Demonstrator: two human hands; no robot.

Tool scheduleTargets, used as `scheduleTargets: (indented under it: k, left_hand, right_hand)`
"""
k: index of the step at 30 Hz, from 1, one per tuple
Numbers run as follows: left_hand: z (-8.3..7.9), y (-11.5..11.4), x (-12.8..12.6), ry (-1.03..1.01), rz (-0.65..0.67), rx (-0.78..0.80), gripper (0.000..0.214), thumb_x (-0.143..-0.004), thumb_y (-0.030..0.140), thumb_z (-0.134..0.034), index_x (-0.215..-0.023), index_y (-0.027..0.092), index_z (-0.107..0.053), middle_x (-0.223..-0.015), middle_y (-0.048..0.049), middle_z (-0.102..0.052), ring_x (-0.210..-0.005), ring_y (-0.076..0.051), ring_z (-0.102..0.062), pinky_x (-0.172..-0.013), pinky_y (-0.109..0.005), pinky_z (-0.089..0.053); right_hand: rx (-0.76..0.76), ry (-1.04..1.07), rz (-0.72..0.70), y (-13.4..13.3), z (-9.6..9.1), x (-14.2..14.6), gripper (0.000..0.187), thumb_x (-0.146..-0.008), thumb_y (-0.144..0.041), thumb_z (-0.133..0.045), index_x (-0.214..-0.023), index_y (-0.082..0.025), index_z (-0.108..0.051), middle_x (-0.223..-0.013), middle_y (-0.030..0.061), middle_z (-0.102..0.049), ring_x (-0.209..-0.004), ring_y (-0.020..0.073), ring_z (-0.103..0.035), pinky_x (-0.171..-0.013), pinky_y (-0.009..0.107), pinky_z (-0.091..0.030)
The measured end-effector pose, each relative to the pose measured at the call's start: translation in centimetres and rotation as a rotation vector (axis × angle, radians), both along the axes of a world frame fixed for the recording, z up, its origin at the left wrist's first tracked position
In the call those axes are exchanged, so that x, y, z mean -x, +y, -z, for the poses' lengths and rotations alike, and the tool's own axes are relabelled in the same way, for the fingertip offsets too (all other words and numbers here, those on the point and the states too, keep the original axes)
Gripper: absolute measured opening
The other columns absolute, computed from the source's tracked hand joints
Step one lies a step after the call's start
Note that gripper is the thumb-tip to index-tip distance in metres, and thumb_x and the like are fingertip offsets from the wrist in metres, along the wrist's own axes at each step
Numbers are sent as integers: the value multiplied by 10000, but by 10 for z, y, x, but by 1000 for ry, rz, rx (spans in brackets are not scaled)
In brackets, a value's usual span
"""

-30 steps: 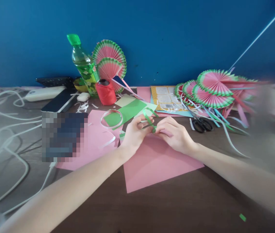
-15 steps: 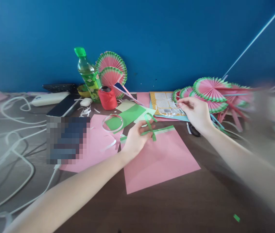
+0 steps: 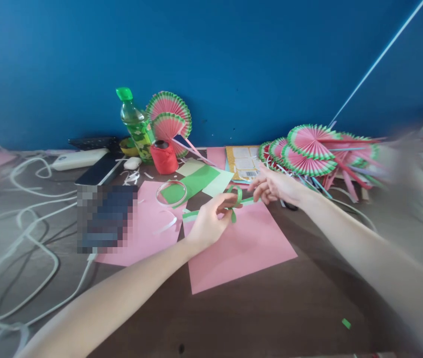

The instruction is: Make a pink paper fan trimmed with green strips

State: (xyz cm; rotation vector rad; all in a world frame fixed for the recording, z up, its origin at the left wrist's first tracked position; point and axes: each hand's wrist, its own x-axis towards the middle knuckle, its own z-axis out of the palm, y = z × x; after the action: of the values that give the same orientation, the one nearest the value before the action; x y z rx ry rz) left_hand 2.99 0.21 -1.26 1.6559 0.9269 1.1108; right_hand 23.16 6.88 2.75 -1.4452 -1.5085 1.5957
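My left hand (image 3: 214,219) pinches a curling green paper strip (image 3: 239,195) just above the top edge of a pink paper sheet (image 3: 239,253). A green and pale green band (image 3: 190,216) runs along that edge. To the right, my right hand (image 3: 269,188) hovers by the sheet's top right corner. Its fingers are apart and loosely bent, and I see nothing held in them. A second pink sheet (image 3: 137,248) lies on the left with a roll of clear tape (image 3: 171,193) on its upper corner. Behind are a green paper piece (image 3: 198,182) and a pale green one (image 3: 217,183).
Folded paper fans (image 3: 310,149) are piled at the back right; others (image 3: 168,114) lean on the blue wall. A green-capped bottle (image 3: 137,124) and a red-wrapped container (image 3: 164,158) stand at the back. White cables (image 3: 21,223) and a blurred-out dark device (image 3: 109,219) lie left.
My right hand has come left and down toward my left hand, and its pinch has loosened. The green strip has turned in my left hand's fingers. The view has shifted slightly.
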Motion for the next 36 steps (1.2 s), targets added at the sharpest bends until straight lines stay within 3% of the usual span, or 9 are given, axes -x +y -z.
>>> scheduleTargets:
  k: [4,6,9,16,20,25,28,31,36]
  left_hand:
    - [0,-2,1,151,-20,-202,311,-748,19,-467,-992,178,-575,-1040,-65,-649,-956,-157,-623,-787,-264,-500]
    - [-2,-2,2,206,-11,-282,315,-740,-3,-456,-942,186,-608,-1048,-57,-639,-977,-152,-601,-811,-268,-490]
    - [-4,-3,2,223,16,-304,347,-734,-29,-427,-915,188,-628,-1072,-60,-621,-999,-149,-583,-789,-259,-489]
    - [-4,-3,2,318,69,-242,324,-718,-10,-430,-886,189,-623,-1020,-52,-620,-906,-144,-594,-689,-240,-478]
    - [-10,-3,3,349,67,-145,331,-716,26,-442,-942,194,-616,-1043,-48,-629,-890,-146,-601,-712,-249,-486]
    - [-32,1,9,361,39,90,241,-769,176,-480,-969,203,-613,-947,-30,-673,-844,-162,-618,-769,-282,-491]
    - [-36,5,14,243,12,163,221,-822,312,-450,-862,194,-633,-836,-25,-669,-824,-171,-613,-808,-300,-476]
    - [-26,9,18,-41,-74,312,352,-835,419,-401,-738,161,-621,-785,-55,-663,-778,-174,-617,-799,-311,-480]
    - [-9,18,24,-370,-207,442,249,-761,364,-483,-751,152,-614,-676,-31,-628,-697,-146,-600,-772,-311,-479]
  right_hand:
    - [131,213,-86,-13,3,23,293,-762,-451,-592,-834,-167,-608,-682,49,-678,-511,129,-587,-410,208,-351]
    - [104,295,-22,-16,7,30,206,-694,-260,-680,-864,-170,-604,-687,12,-662,-548,109,-586,-465,203,-405]
    - [85,395,99,-13,10,31,217,-636,-103,-655,-835,-165,-595,-659,-10,-640,-571,96,-583,-514,202,-434]
    - [54,573,251,-3,1,19,212,-608,-69,-578,-778,-194,-562,-638,-35,-624,-592,90,-587,-527,197,-406]
    - [-84,554,206,1,0,10,236,-586,-96,-622,-795,-190,-566,-695,-28,-634,-670,106,-587,-567,221,-400]
    - [-178,422,141,1,-5,4,302,-571,-138,-670,-852,-179,-566,-689,-22,-635,-645,112,-557,-577,247,-374]
    - [-198,375,65,-2,-12,2,294,-572,-146,-662,-848,-178,-567,-707,-14,-649,-613,103,-537,-564,252,-352]
    - [-210,327,9,-5,-20,0,285,-572,-147,-656,-842,-179,-570,-737,-7,-659,-597,96,-523,-559,254,-349]
    - [-250,268,-7,-7,-32,-7,271,-588,-154,-649,-849,-173,-575,-733,-3,-653,-565,82,-489,-516,238,-337]
